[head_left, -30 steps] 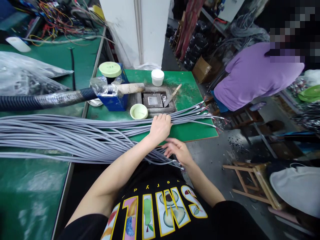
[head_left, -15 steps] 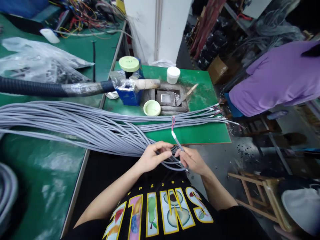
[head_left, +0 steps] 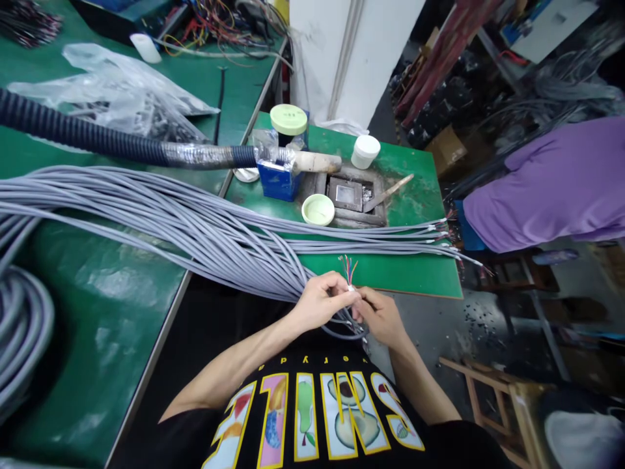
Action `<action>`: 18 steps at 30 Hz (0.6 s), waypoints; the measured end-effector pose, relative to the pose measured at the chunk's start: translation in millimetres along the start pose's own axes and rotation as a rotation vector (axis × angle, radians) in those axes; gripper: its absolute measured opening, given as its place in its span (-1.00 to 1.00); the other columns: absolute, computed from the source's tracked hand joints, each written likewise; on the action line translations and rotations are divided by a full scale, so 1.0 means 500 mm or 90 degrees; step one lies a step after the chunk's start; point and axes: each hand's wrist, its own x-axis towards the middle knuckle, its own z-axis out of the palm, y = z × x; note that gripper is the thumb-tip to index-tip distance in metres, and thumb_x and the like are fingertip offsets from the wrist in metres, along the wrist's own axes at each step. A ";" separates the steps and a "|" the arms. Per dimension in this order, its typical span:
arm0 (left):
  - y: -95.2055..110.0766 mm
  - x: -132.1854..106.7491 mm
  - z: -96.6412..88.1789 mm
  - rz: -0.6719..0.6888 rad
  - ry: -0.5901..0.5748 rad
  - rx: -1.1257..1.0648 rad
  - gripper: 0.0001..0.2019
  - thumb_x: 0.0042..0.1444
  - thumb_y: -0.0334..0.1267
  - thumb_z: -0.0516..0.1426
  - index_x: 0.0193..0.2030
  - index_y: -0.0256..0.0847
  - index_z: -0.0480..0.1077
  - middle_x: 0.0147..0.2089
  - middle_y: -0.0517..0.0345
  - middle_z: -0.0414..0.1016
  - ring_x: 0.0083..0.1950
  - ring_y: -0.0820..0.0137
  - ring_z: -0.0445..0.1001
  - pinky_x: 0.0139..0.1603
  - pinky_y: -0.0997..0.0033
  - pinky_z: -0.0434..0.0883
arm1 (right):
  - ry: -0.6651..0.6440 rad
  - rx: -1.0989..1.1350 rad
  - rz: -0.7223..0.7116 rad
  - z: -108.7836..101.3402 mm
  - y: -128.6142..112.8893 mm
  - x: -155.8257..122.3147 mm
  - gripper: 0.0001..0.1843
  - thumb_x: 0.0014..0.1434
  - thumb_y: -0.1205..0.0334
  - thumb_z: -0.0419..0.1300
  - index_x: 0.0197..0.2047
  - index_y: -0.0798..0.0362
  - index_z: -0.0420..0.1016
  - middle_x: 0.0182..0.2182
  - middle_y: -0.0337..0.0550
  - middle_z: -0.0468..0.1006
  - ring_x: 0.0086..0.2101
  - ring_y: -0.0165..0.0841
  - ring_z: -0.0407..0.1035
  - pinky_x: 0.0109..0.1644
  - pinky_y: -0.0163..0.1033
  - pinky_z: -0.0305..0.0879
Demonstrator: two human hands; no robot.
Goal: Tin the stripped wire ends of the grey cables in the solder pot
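Observation:
In the head view, a grey cable end sticks up between my two hands, its thin coloured wires fanned out above a white collar. My left hand pinches it from the left, thumb and fingers meeting near the collar. From the other side my right hand grips the same cable just below, fingertips touching those of the left. Most of the held length is hidden by the fingers. Under my hands loop more grey cables, part of the large bundle lying across the bench from the left.
Behind the cables are a metal-framed pot with a scraper, a pale green dish, a white tub and a blue box under a ribbed hose. A co-worker in purple is at the right, near a wooden stool.
My left hand has moved right to meet my right hand and now pinches the cable end. The coloured wires are spread apart and sit lower. The view has shifted left.

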 end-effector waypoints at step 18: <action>0.015 0.028 -0.005 -0.174 0.058 -0.406 -0.69 -0.27 -0.15 0.39 -0.51 -0.30 0.42 -0.59 0.24 0.45 -0.58 0.63 0.30 -0.50 0.62 0.24 | -0.043 0.434 0.052 0.039 0.066 0.015 -0.65 0.10 -0.06 0.19 -0.48 0.07 0.39 -0.78 -0.44 0.06 -0.73 -0.57 -0.10 -0.63 -0.38 -0.11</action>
